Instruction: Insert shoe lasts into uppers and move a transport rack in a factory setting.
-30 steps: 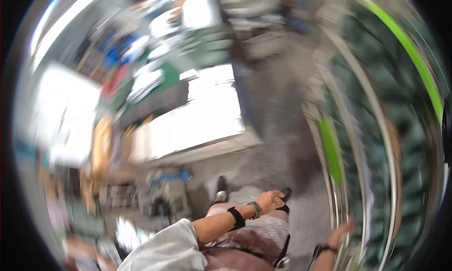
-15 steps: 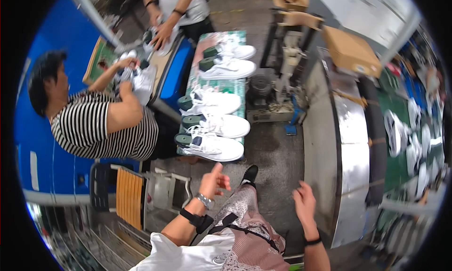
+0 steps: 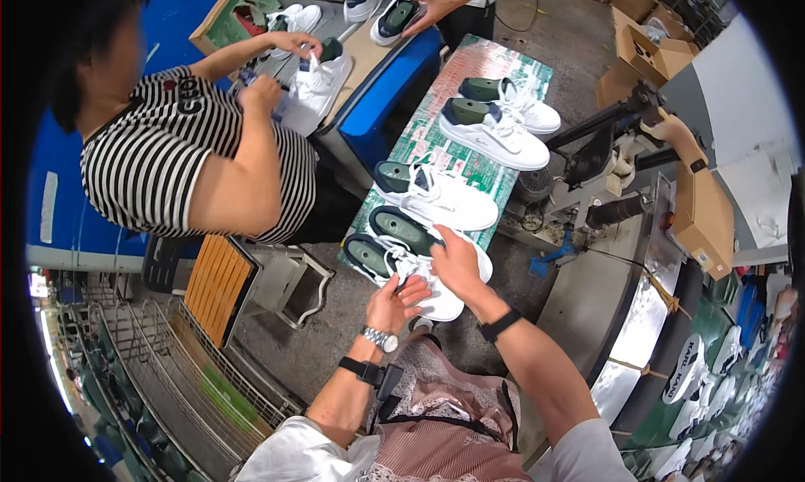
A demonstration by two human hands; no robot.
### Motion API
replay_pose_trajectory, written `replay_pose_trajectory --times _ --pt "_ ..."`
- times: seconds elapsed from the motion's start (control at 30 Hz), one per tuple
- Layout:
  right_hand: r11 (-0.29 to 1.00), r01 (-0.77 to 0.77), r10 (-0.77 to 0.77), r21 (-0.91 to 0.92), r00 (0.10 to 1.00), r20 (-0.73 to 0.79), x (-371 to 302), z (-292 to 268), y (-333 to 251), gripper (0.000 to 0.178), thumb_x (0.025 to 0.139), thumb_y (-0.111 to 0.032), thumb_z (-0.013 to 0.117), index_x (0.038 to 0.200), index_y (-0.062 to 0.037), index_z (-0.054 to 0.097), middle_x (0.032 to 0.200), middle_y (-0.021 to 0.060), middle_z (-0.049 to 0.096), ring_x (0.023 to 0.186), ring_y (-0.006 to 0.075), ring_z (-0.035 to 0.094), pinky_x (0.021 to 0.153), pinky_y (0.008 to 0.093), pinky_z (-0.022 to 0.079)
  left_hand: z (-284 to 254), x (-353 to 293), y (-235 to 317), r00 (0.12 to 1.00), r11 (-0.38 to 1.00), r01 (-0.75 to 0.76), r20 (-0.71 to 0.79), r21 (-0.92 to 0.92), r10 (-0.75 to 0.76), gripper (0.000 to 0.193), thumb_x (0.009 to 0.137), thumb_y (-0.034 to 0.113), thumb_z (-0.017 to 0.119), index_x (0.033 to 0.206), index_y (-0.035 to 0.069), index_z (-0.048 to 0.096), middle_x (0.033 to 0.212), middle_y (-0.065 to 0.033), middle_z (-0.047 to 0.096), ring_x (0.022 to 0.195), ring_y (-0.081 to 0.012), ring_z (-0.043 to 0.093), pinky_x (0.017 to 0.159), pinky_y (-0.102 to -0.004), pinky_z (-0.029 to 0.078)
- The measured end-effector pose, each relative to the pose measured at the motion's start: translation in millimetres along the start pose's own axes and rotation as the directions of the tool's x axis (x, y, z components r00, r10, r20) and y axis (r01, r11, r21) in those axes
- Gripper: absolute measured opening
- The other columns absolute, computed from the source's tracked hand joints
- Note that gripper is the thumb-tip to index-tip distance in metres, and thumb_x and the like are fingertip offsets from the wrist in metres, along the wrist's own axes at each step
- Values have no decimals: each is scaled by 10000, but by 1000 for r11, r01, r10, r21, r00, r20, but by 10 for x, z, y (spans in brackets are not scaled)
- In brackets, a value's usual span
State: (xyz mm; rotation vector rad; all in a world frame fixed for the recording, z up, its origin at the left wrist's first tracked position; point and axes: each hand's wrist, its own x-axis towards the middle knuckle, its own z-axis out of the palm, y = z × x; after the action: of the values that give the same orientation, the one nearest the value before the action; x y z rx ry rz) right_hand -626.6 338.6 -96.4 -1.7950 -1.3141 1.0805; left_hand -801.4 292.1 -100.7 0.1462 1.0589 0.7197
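Observation:
Several white lace-up shoes with dark green linings stand in a row on a green, worn bench. My left hand is open, palm up, its fingers spread against the side of the nearest shoe. Over the second shoe reaches my right hand, its curled fingers at the tongue and lace opening; some fingertips are hidden. Past these stand a third shoe and, after a gap, a pair whose nearer shoe lies closer to me.
A co-worker in a striped shirt handles a white shoe at a blue-edged worktable. Another person's hand holds a shoe farther back. A slatted chair, wire rack, machine and cardboard boxes stand around.
Both my hands have moved forward to the nearest shoes; the right one came in from the right. The view has come closer to the bench and turned, and the bench now slants.

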Motion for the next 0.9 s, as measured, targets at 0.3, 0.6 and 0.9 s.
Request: replay_pose_trajectory --times 0.3,0.6,0.9 --pt "570 81 374 817 860 -346 -2283 -2330 423 483 887 17 379 1344 84 518 943 117 669 635 161 593 592 294 507 855 -1060 -302 963 689 -269 174 673 205 415 979 314 602 1022 -88 696 930 -163 744 863 -241 736 711 -319 549" --pt "640 127 642 758 454 -618 -3556 -3827 2882 418 958 -137 514 1328 57 499 824 104 649 663 185 652 615 293 518 2658 -1024 -1292 815 774 -255 559 579 -150 436 988 275 543 970 -136 688 910 -227 730 839 -330 733 741 -382 569" --pt "134 295 266 946 909 -321 -2458 -3630 1840 676 1037 -524 332 1513 -46 318 1350 177 556 1184 254 587 1001 417 486 3542 -754 -1744 370 909 234 833 344 -411 494 1041 304 423 909 -108 661 772 -201 686 863 -427 704 770 -463 578"
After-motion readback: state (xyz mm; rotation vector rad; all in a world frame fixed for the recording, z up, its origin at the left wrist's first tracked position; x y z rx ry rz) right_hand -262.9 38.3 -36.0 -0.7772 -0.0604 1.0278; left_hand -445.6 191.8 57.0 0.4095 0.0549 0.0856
